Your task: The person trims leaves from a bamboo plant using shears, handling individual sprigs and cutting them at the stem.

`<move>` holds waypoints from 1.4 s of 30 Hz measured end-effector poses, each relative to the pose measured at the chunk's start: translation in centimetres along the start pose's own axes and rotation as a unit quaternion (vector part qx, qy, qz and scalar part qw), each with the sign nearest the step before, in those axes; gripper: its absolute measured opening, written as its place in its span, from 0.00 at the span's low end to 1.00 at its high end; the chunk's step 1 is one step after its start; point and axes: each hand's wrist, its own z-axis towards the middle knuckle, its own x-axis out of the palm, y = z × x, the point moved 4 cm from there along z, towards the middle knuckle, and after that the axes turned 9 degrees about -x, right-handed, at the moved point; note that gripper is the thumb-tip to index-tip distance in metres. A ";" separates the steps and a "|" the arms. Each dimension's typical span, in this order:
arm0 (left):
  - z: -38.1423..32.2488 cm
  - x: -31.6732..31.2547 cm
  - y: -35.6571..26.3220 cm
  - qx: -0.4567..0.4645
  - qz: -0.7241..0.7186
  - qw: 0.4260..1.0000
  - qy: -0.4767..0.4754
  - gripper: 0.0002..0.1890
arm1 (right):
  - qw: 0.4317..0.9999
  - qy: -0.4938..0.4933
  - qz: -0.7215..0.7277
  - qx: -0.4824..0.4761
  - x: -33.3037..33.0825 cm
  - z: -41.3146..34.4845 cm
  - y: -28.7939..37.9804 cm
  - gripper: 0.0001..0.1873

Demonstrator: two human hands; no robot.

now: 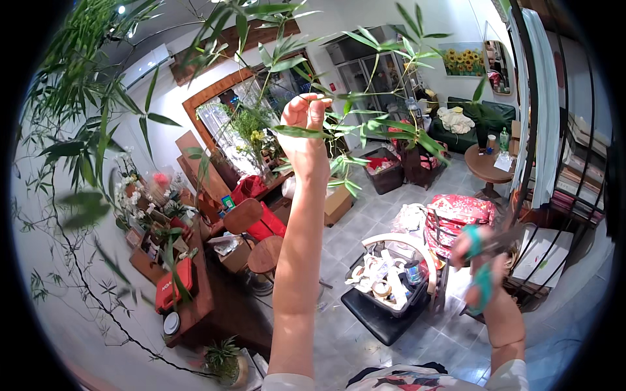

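Observation:
My left hand (307,119) is raised in the middle of the view, its thumb and fingers pinched on a thin stem of a leafy bamboo-like branch (391,93). Narrow green leaves spread to the right of the fingertips, and one leaf crosses in front of the palm. Lower on the right, my right hand (489,281) grips scissors by their green handles (481,289). The scissors' dark blades (508,237) point up and right, away from the branch. Motion blurs this hand and the scissors, so how far the blades are apart is unclear.
More bamboo foliage (73,93) hangs at upper left. Below stands a black chair (376,320) bearing a bin (408,308) of tape rolls. Black metal bars (525,122) rise at right. A wooden counter (203,288) holds a red case (174,285) and potted orchids (139,200).

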 end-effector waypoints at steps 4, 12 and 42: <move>-0.5 -1.0 0.9 -0.008 -0.004 1.000 0.016 0.09 | 0.972 0.132 -0.060 0.187 3.0 -1.6 -3.1 0.29; -1.8 -1.8 0.1 -0.010 -0.068 0.996 0.052 0.07 | 0.970 0.172 -0.129 0.116 6.4 2.1 -4.8 0.28; -0.8 -4.0 2.1 0.000 -0.016 0.998 0.068 0.05 | 0.977 0.101 -0.146 -0.115 9.3 8.3 -4.8 0.24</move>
